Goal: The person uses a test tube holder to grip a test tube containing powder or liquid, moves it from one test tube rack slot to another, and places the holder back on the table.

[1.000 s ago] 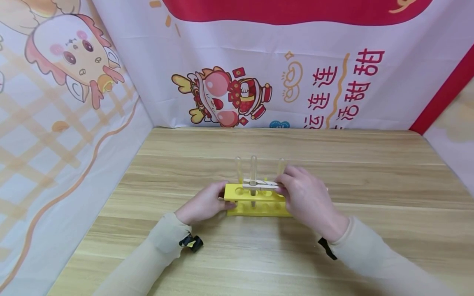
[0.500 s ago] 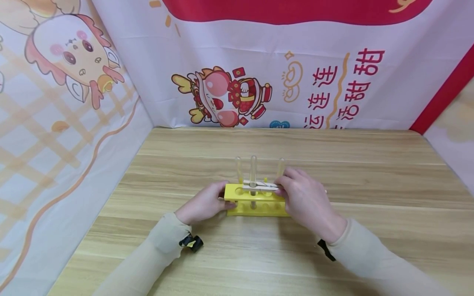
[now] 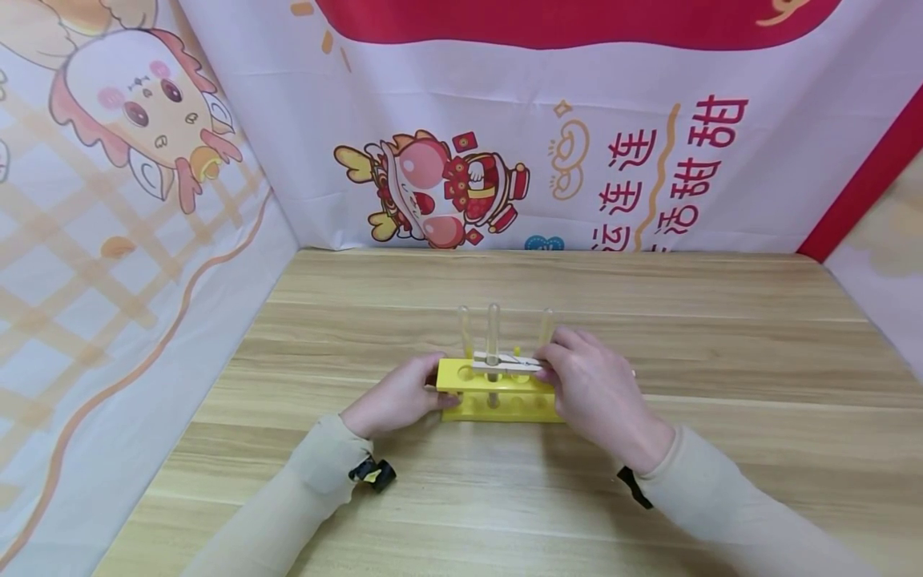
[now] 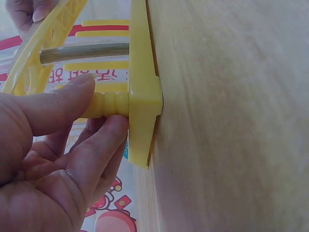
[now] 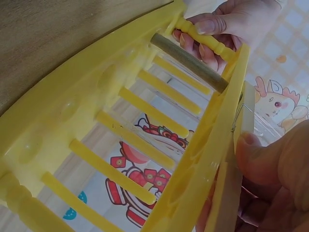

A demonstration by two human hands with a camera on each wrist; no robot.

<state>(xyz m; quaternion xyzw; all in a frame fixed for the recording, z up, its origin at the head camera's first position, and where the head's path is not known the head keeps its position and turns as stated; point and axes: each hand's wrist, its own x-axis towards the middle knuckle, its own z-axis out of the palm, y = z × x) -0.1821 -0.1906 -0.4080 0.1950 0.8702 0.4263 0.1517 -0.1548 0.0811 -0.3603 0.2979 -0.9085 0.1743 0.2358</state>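
Note:
In the head view a yellow test tube rack (image 3: 453, 377) stands on the table. My left hand (image 3: 395, 398) grips its left end, thumb and fingers pinching the yellow end post (image 4: 117, 103) in the left wrist view. A wooden test tube clamp (image 3: 508, 364) is held in my right hand (image 3: 604, 393) just above the rack's top plate. Its tip lies around a glass test tube (image 3: 493, 330), which stands upright through a rack hole, rounded end up. In the right wrist view my thumb presses the clamp (image 5: 248, 116); the tube's lower part (image 5: 188, 63) shows between the plates.
Two more glass tubes stand rounded end up behind the rack, a left tube (image 3: 465, 327) and a right tube (image 3: 548, 322). The wood-grain table (image 3: 461, 497) meets a printed cloth wall (image 3: 461, 88) at the back and another cloth (image 3: 144, 264) on the left.
The right hand and clamp have shifted very slightly downward over the rack. My left hand, the rack and the tubes behind it look the same.

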